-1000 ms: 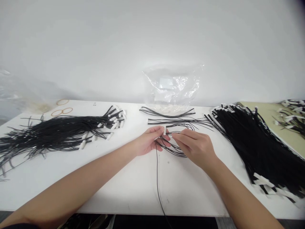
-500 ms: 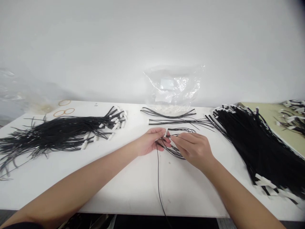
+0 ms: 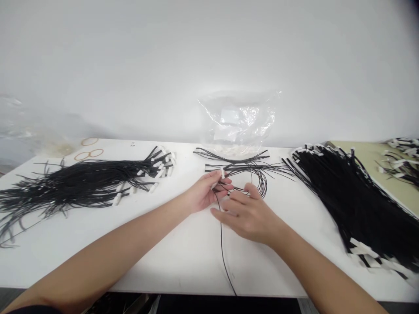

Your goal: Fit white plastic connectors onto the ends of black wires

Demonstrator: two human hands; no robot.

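Observation:
Between its thumb and fingers, my left hand (image 3: 209, 188) holds a small white connector (image 3: 223, 173) with thin black wires (image 3: 262, 183) coming out of it and looping round to the right. One single black wire (image 3: 221, 244) runs from the left fingers down over the table's front edge. My right hand (image 3: 249, 214) is just right of and below the left one, fingers apart and slightly curled, near that single wire; nothing shows in its grasp. Behind the hands lie loose black wires (image 3: 232, 157) in two small groups.
Left lies a bundle of black wires (image 3: 88, 179) with white connectors. A larger wire bundle (image 3: 353, 205) spreads on the right. A clear plastic bag (image 3: 242, 117) leans against the wall at the back. Rubber bands (image 3: 89, 141) lie at the back left of the white table (image 3: 183, 253).
My right hand has let go by the connector, opened, and moved left and toward me. The wires now curl into a loop. My left hand with the connector has shifted slightly left and away.

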